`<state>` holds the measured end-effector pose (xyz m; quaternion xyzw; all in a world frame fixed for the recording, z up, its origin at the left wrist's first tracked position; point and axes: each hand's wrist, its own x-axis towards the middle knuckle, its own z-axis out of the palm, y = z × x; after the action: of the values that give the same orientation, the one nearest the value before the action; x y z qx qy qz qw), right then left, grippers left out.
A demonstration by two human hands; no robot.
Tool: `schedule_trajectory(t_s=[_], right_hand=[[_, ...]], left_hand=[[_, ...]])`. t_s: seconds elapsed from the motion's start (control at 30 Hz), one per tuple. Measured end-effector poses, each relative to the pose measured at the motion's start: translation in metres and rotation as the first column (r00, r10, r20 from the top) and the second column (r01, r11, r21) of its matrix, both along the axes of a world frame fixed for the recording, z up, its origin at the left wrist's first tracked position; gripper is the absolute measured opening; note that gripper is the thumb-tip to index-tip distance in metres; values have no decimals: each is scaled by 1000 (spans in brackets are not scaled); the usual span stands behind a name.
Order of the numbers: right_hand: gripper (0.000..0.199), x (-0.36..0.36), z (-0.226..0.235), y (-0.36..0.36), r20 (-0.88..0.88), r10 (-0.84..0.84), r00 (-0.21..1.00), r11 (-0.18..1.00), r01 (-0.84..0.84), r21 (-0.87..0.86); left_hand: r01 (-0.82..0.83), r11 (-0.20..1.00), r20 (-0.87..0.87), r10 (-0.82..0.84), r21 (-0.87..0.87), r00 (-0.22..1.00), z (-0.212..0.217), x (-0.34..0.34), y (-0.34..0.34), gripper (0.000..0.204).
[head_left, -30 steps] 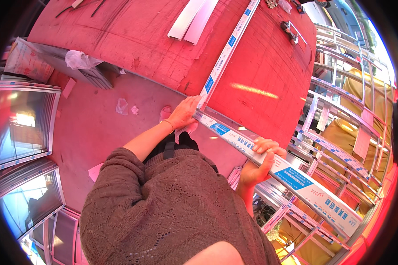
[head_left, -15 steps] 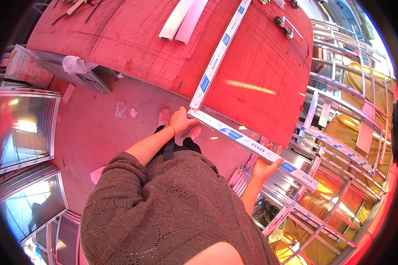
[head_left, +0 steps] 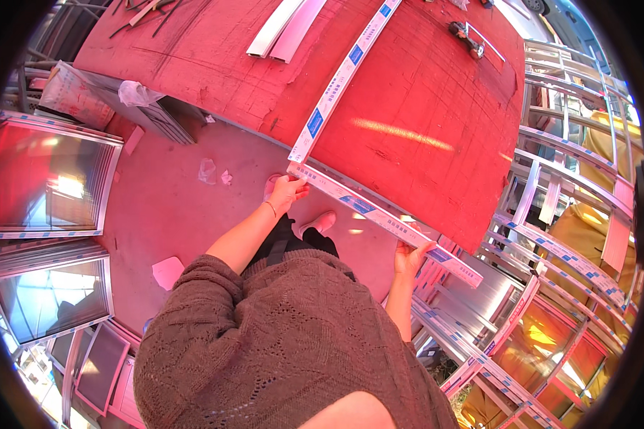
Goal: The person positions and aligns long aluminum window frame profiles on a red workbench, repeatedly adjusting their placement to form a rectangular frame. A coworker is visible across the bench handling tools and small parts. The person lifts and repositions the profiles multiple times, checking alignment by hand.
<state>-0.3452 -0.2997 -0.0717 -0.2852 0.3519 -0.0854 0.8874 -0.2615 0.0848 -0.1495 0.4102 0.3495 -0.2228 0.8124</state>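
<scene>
A short white profile bar [head_left: 388, 215] with blue-printed film runs along the near edge of a red-topped table [head_left: 422, 86]. My left hand [head_left: 288, 191] is closed on its left end, fingers at the underside. Further right, my right hand [head_left: 412, 257] grips the bar near its other end, thumb along the near side. At the left end, the bar meets a long profile bar [head_left: 340, 84] of the same look, which lies across the tabletop. The two form a corner; whether they are joined I cannot tell.
Two pale strips [head_left: 286, 28] and a power drill [head_left: 466, 41] lie on the table. Glazed panels [head_left: 50, 179] stand at the left. Metal frames [head_left: 572, 236] crowd the right side. Plastic scraps [head_left: 207, 171] and a pink sheet [head_left: 167, 273] lie on the floor.
My hands and the short bar have shifted left in the picture; the right hand's fingers have closed in on the bar. One foot has stepped, and the whole view has moved slightly.
</scene>
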Motion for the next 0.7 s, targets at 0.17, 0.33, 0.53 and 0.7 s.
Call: schedule_trajectory(t_s=[0.17,0.33,0.53,0.7], right_hand=[[75,-11,-30,-21,-16,6,1000,995,-4,99],[74,-19,-46,-30,-45,18,999,985,-10,171],[72,-14,-70,-29,-86,13,996,972,7,235],[70,-6,-87,-25,-210,-63,976,962,116,249]], left_hand=[[26,995,-23,-24,100,999,3,-18,-12,18],[-28,987,38,22,160,999,12,-25,-23,17],[16,968,27,-24,251,999,17,-14,-24,20],[9,954,15,-14,301,1000,14,-10,-27,20]])
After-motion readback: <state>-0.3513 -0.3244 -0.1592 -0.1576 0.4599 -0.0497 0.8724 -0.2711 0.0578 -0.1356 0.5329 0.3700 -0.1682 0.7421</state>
